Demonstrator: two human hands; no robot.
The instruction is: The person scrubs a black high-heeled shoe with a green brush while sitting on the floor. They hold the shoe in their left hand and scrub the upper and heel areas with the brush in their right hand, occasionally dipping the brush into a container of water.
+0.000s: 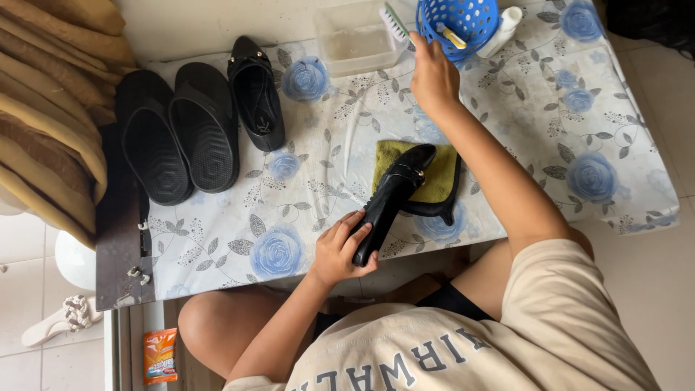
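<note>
Head view, looking down: the left hand (340, 250) has its fingers (352, 226) curled shut around the heel end of a black pointed shoe (394, 195), thumb on the near side. From those fingers the shoe runs up and away to the right, tilted on its side, its toe resting on a yellow-green cloth (440, 177) that lies just beyond the fingertips on the flower-printed tablecloth (304, 203).

The right hand (433, 76) reaches far past the shoe, well apart from it, to the far edge of the table. Its fingers point at the rim of a blue perforated basket (457, 25) and lie just beside a white-bristled brush (394, 23) that rests on a clear plastic tub (355, 36). Whether these fingers grip the brush, touch the basket or hang loose cannot be told; they look half curled.

Left of the left hand's fingers, well apart, stand a matching black shoe (255, 94) and a pair of black sandals (177, 130). A white bottle (501, 30) leans just right of the basket.
</note>
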